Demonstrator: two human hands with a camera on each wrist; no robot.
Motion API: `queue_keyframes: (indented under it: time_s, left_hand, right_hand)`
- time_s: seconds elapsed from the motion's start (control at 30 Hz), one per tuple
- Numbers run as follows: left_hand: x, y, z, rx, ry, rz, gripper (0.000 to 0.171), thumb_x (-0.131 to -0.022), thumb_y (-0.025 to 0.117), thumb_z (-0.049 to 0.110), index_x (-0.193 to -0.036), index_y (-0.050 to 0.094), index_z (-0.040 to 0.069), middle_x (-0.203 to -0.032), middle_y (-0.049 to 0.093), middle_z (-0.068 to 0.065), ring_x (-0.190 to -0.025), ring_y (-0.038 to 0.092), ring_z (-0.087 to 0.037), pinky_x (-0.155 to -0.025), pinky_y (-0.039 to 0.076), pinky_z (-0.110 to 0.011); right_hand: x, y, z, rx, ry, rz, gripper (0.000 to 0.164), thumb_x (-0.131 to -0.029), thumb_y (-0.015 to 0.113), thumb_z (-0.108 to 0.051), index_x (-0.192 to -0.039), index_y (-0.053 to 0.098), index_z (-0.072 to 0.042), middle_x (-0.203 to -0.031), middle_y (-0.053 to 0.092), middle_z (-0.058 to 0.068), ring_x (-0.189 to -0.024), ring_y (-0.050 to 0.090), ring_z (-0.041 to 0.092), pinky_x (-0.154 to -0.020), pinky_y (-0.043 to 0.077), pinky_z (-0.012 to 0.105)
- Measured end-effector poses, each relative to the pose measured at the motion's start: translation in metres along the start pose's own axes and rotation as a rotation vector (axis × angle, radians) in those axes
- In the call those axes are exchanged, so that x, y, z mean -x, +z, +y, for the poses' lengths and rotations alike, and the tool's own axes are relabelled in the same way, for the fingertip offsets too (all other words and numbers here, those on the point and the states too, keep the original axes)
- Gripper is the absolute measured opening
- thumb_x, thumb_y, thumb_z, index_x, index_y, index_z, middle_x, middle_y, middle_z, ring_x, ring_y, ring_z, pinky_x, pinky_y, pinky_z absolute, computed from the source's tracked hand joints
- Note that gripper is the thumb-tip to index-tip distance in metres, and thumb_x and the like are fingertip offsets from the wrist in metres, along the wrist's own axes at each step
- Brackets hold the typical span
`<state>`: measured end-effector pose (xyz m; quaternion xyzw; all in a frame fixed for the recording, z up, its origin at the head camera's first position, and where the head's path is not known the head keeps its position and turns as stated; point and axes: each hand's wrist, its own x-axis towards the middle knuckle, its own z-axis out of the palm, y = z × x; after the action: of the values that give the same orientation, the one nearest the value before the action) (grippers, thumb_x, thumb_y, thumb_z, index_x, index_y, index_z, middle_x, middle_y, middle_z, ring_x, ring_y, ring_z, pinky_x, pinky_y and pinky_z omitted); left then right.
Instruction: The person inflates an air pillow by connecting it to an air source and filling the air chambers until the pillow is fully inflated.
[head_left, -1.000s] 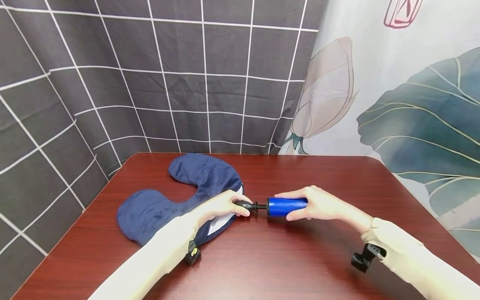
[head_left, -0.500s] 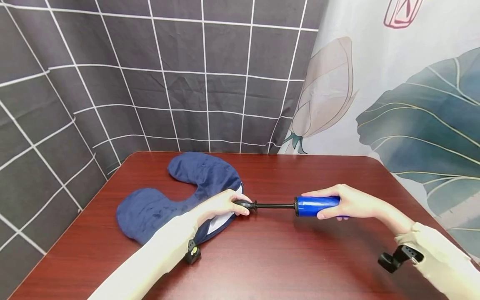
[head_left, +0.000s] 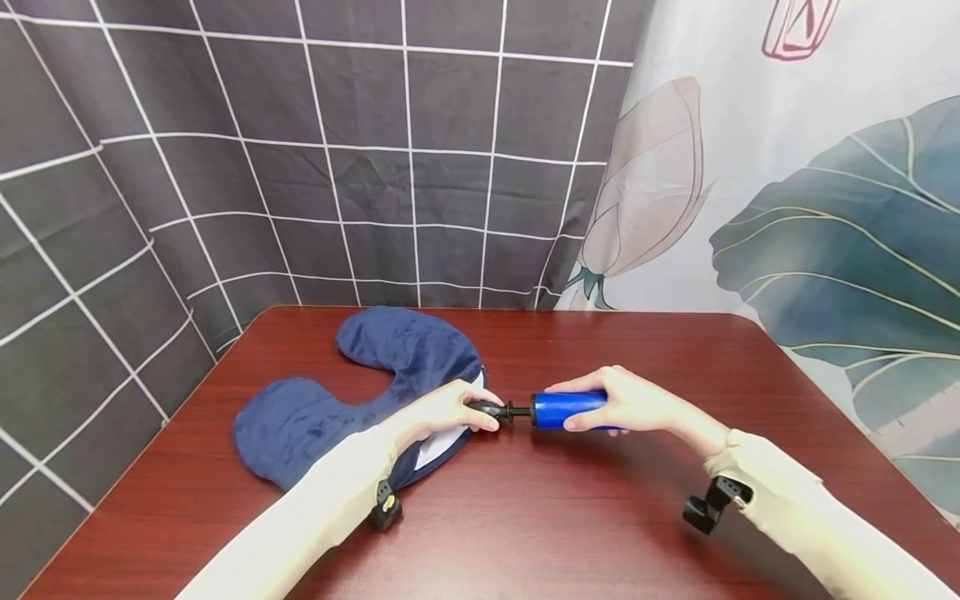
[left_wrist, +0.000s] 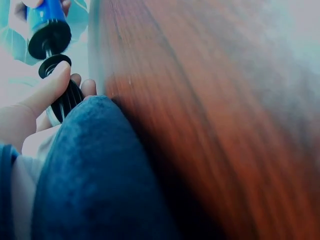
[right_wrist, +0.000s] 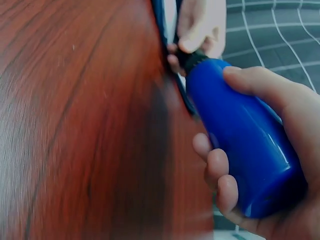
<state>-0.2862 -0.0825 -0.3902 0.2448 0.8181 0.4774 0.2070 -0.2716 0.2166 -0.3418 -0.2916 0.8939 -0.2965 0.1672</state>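
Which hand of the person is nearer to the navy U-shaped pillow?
The left hand. It is at the edge of the pillow, where white shows, gripping the black handle. The right hand is farther away, around the blue barrel, apart from the pillow.

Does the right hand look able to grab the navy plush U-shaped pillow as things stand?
Probably not: the right hand is wrapped around the glossy blue pump barrel, and the left hand, gripping the black ridged handle, lies over the nearest edge of the pillow.
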Motion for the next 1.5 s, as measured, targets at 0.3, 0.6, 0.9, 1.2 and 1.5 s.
queue_keyframes:
  time_s: [0.3, 0.6, 0.9, 1.2, 1.5]
  left_hand:
    - [-0.001, 0.0, 0.001, -0.003, -0.004, -0.02, 0.03, -0.085, 0.074, 0.011, -0.114, 0.071, 0.002, -0.072, 0.061, 0.01, -0.067, 0.054, -0.005, -0.066, 0.043, -0.019]
    - [0.001, 0.002, 0.001, 0.011, -0.016, -0.019, 0.029, -0.085, 0.074, 0.011, -0.113, 0.071, 0.003, -0.071, 0.06, 0.012, -0.068, 0.054, -0.004, -0.066, 0.042, -0.019]
    - [0.004, 0.001, 0.0, -0.007, -0.005, -0.017, 0.03, -0.085, 0.075, 0.013, -0.113, 0.071, 0.004, -0.073, 0.061, 0.01, -0.069, 0.055, -0.005, -0.068, 0.044, -0.02]
    - [0.003, -0.001, 0.001, -0.003, 0.0, -0.015, 0.029, -0.085, 0.075, 0.013, -0.112, 0.071, 0.004, -0.072, 0.06, 0.01, -0.068, 0.055, -0.005, -0.068, 0.043, -0.02]
    - [0.003, 0.001, 0.003, 0.007, 0.0, -0.013, 0.028, -0.085, 0.074, 0.01, -0.112, 0.071, 0.002, -0.071, 0.059, 0.011, -0.067, 0.053, -0.004, -0.065, 0.042, -0.019]
  right_hand:
    - [-0.014, 0.013, -0.009, 0.033, -0.035, -0.016, 0.056, -0.085, 0.074, -0.044, -0.137, 0.059, -0.031, -0.121, 0.068, 0.007, -0.073, 0.065, 0.013, -0.052, 0.055, 0.031]
    - [0.013, -0.008, 0.007, 0.011, -0.003, -0.045, 0.057, -0.086, 0.075, -0.041, -0.139, 0.056, -0.033, -0.121, 0.066, 0.009, -0.078, 0.064, 0.017, -0.053, 0.056, 0.036]
    - [0.059, -0.034, 0.017, -0.019, 0.028, -0.039, 0.055, -0.087, 0.075, -0.031, -0.139, 0.056, -0.03, -0.116, 0.065, 0.012, -0.073, 0.065, 0.02, -0.052, 0.055, 0.036]
    - [0.05, -0.026, 0.016, -0.017, 0.004, -0.001, 0.055, -0.087, 0.075, -0.034, -0.138, 0.057, -0.029, -0.116, 0.067, 0.011, -0.068, 0.066, 0.019, -0.049, 0.054, 0.034]
    - [0.002, 0.003, 0.001, 0.002, -0.009, 0.008, 0.056, -0.085, 0.076, -0.041, -0.137, 0.059, -0.03, -0.121, 0.067, 0.009, -0.084, 0.063, 0.018, -0.052, 0.055, 0.033]
